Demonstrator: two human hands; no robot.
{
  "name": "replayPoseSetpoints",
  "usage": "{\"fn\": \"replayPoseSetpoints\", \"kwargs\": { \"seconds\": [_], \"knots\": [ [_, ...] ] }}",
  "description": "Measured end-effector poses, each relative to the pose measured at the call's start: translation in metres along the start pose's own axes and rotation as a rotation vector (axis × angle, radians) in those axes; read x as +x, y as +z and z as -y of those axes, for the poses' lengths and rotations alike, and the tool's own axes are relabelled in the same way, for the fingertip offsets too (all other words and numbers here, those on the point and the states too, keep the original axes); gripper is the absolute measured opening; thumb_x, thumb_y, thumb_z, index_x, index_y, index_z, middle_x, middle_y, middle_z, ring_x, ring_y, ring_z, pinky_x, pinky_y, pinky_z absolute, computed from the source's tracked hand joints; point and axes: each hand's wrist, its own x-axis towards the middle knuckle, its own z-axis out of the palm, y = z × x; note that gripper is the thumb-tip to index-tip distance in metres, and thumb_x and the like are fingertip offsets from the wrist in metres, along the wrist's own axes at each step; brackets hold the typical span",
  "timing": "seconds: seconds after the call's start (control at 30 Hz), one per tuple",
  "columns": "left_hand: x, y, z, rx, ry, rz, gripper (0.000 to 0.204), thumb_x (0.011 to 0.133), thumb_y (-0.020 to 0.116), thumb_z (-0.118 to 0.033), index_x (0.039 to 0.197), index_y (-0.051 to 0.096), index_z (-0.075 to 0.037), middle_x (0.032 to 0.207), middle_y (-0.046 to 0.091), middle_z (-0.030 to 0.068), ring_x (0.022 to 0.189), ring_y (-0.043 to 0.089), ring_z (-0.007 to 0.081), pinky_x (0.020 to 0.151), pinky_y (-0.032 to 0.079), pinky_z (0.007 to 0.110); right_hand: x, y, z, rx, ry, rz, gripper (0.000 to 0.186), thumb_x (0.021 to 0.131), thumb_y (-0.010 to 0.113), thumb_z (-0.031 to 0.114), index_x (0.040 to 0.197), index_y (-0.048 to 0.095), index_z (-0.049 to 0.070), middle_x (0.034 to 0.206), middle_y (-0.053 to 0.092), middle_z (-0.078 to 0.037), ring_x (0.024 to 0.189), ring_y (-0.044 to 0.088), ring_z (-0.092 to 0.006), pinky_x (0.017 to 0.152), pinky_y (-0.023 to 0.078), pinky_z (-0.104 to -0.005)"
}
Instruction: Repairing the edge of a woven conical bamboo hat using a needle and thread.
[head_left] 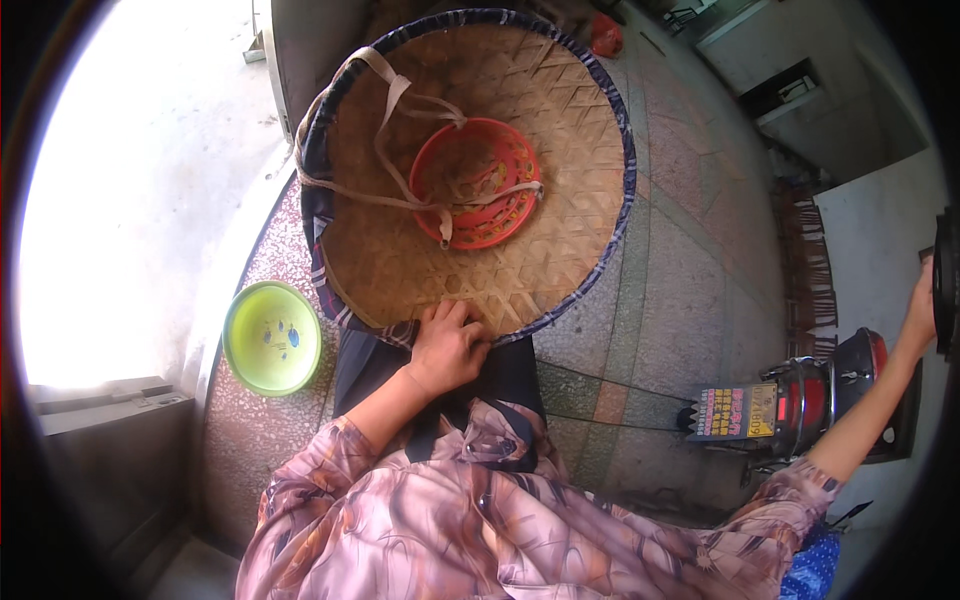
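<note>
A wide woven bamboo hat (560, 190) with a dark plaid cloth rim shows its inside, which has a red plastic headpiece (475, 230) and pale cloth straps (390, 160). My left hand (445, 345) grips the hat's near edge with fingers curled over it, above my lap. My right hand (918, 310) reaches out to the far right, beside a dark object at the edge of the view; its fingers are curled, and what they hold is hidden.
A light green plastic basin (271, 360) sits on the speckled floor (250, 450) at left, beside a bright doorway. At right stand a red-and-black motorbike (810, 395), stacked wooden chairs (805, 260) and a white wall. A red bag (607, 35) lies farther back.
</note>
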Motion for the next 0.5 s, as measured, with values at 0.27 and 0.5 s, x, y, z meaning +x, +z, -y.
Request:
{"fn": "replayPoseSetpoints", "kwargs": {
  "seconds": [0.27,0.5],
  "knots": [
    [0.003,-0.002,0.004,-0.023,0.021,0.054,0.022,0.076,0.079,-0.018,0.095,0.072,-0.012,0.110,0.063,0.0068,0.111,0.057,0.0320,0.096,0.042,0.047,-0.390,0.037,0.034,1.386,0.083,1.663,0.012,0.094,0.067,-0.002,0.105,0.070,-0.004,0.087,0.075,-0.014,0.080,0.075,-0.0207,0.076,0.061,-0.0321],
    [0.006,-0.005,0.002,-0.058,-0.018,0.087,0.026,0.074,0.081,-0.018,0.097,0.072,-0.011,0.113,0.063,0.0078,0.112,0.058,0.0319,0.098,0.041,0.046,-0.492,0.013,0.065,1.209,0.132,2.129,0.008,0.100,0.061,0.007,0.105,0.065,0.002,0.086,0.073,-0.007,0.067,0.069,-0.0112,0.060,0.055,-0.0258]
  ]
}}
